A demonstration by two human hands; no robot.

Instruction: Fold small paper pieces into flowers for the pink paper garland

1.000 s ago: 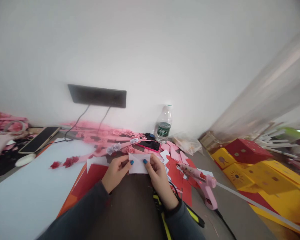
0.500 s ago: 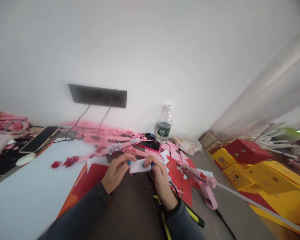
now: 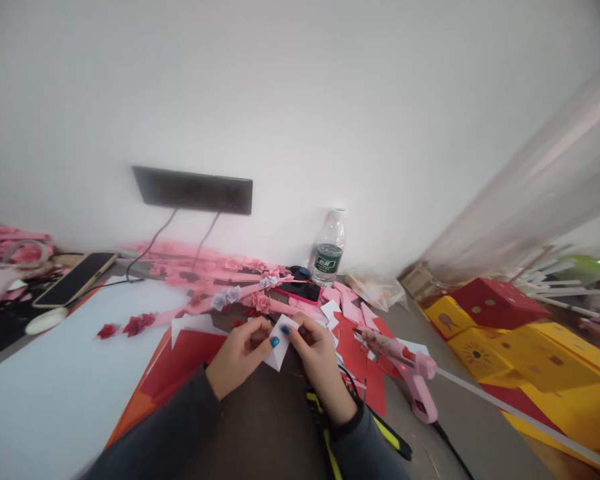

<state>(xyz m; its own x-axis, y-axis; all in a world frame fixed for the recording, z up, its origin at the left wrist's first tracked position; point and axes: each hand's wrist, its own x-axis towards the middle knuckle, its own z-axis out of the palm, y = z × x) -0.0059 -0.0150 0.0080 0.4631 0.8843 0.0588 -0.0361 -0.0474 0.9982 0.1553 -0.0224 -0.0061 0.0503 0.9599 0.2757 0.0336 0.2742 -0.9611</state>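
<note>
A small piece of folded white paper [image 3: 279, 359] is pinched between both hands above the dark grey table. My left hand [image 3: 243, 353] is closed on its left edge, the blue-nailed thumb lying over the front. On the other side my right hand [image 3: 319, 347] grips the upper right part, thumb on the face and fingers curled behind. The paper is turned with one corner pointing down. Red paper sheets [image 3: 183, 363] lie left of my left hand. Beneath my right forearm is a black and yellow tool [image 3: 320, 410], partly hidden.
A pink glue gun [image 3: 405, 363] with a red light and a cord lies at the right. Behind the hands are pink paper flowers [image 3: 263, 302], a phone [image 3: 300, 291] and a water bottle [image 3: 329, 250]. Yellow boxes [image 3: 545, 357] stand far right; a large white sheet [image 3: 65, 373] lies left.
The paper has gone from a flat, level strip to a tilted shape with a point facing down. Both thumbs have come onto its front, and the hands have drawn closer together.
</note>
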